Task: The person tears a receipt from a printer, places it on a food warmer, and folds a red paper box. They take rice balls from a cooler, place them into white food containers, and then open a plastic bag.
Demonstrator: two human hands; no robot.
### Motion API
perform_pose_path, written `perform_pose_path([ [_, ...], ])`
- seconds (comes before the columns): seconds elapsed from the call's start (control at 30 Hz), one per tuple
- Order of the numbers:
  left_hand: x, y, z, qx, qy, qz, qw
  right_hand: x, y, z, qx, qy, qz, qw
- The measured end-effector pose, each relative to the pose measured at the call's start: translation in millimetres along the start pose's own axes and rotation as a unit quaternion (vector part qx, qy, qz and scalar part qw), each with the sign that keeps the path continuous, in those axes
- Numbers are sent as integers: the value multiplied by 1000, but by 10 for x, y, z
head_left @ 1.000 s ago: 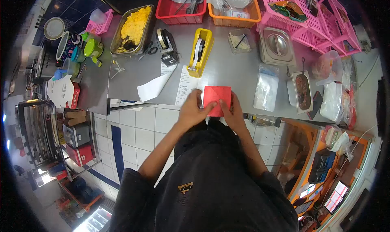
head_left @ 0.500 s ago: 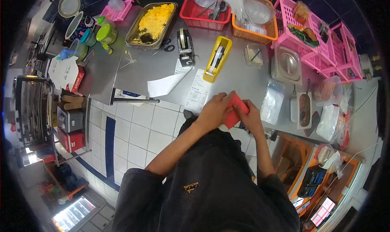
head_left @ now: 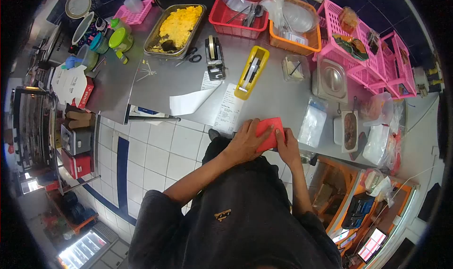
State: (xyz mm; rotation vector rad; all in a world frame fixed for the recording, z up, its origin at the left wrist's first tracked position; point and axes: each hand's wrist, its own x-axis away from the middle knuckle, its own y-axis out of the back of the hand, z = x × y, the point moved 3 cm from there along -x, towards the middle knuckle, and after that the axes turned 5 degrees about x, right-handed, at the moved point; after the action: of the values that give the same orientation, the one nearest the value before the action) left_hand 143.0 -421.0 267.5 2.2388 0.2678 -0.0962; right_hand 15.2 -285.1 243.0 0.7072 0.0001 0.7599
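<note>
Both hands are at the near edge of the steel table around a flat red packet (head_left: 270,127), which looks like folded paper or thin card. My left hand (head_left: 246,139) grips its left side, fingers laid over the face. My right hand (head_left: 287,145) holds the right edge, with the thumb on top. What lies under the packet is hidden. Just beyond are a long printed receipt (head_left: 227,109) and a yellow tape dispenser (head_left: 252,72). To the left lie a curled white paper (head_left: 191,102) and a black tape dispenser (head_left: 214,59).
A metal tray of yellow shredded food (head_left: 179,26) stands at the back beside scissors (head_left: 192,57). Red (head_left: 238,26) and orange (head_left: 295,42) baskets line the back. At right are clear plastic bags (head_left: 313,123), a lidded steel container (head_left: 330,78) and pink racks (head_left: 363,64).
The red packet has turned and its broad face shows more fully now. My left fingers have spread over it. The whole view has shifted slightly.
</note>
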Motion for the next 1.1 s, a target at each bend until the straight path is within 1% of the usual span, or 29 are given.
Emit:
perform_pose_path([
  [0.03, -3, 42, 20, -2, 1, -1, 1000, 20, 5, 17, 23, -18, 11, 1000],
  [0.07, -6, 87, 22, 6, -21, -3, 1000, 35, 9, 45, 46, -36, 22, 998],
  [0.1, -5, 134, 20, 15, -42, -4, 999, 54, 11, 97, 46, -33, 24, 998],
  [0.2, 77, 335, 73, 43, -41, -4, 998, 67, 45, 363, 33, -21, 33, 999],
  [0.23, 110, 466, 77, 43, -38, -5, 998, 35, 72, 507, 33, -16, 56, 998],
  [0.27, 132, 653, 96, 54, -16, -15, 998, -15, 78, 643, 32, -10, 77, 997],
  [0.3, 157, 825, 132, 66, 4, -24, 998, -91, 55, 776, 32, -9, 77, 996],
  [0.33, 195, 985, 186, 68, 8, -68, 995, -198, 17, 970, 0, 55, 52, 997],
  [0.37, 234, 1108, 282, 67, 8, -69, 995, -320, -36, 1168, -32, 118, 26, 992],
  [0.43, 299, 1381, 503, 24, 24, -106, 994, -649, -219, 1560, -66, 165, 13, 984],
  [0.5, 339, 1556, 744, 20, 24, -114, 993, -1096, -559, 1688, -72, 230, -18, 970],
  [0.57, 349, 1661, 959, 15, 21, -121, 992, -1506, -915, 1720, -120, 226, 3, 967],
  [0.6, 354, 1685, 1059, 13, 13, -112, 994, -1666, -1062, 1688, -118, 228, -1, 967],
  [0.67, 321, 1744, 1229, 14, -1, -107, 994, -1955, -1311, 1639, -44, 195, 15, 980],
  [0.7, 300, 1742, 1298, 25, -4, -81, 996, -2070, -1383, 1622, -39, 195, 14, 980],
  [0.73, 284, 1730, 1368, 36, -7, -54, 998, -2175, -1452, 1585, -27, 136, 48, 989],
  [0.77, 281, 1705, 1457, 41, -9, -55, 998, -2258, -1514, 1536, -15, 75, 83, 994],
  [0.83, 242, 1648, 1625, 61, -15, -38, 997, -2332, -1527, 1551, 10, 80, 76, 994],
  [0.9, 194, 1622, 1750, 86, -23, -32, 995, -2330, -1510, 1582, 48, 46, 112, 992],
  [0.93, 183, 1591, 1795, 108, -23, -23, 994, -2320, -1478, 1627, 52, 42, 108, 992],
  [1.0, 153, 1531, 1898, 119, -23, -11, 993, -2266, -1465, 1671, 97, -24, 137, 986],
  [1.1, 111, 1493, 2012, 135, -12, 10, 991, -2257, -1481, 1650, 68, -40, 129, 989],
])
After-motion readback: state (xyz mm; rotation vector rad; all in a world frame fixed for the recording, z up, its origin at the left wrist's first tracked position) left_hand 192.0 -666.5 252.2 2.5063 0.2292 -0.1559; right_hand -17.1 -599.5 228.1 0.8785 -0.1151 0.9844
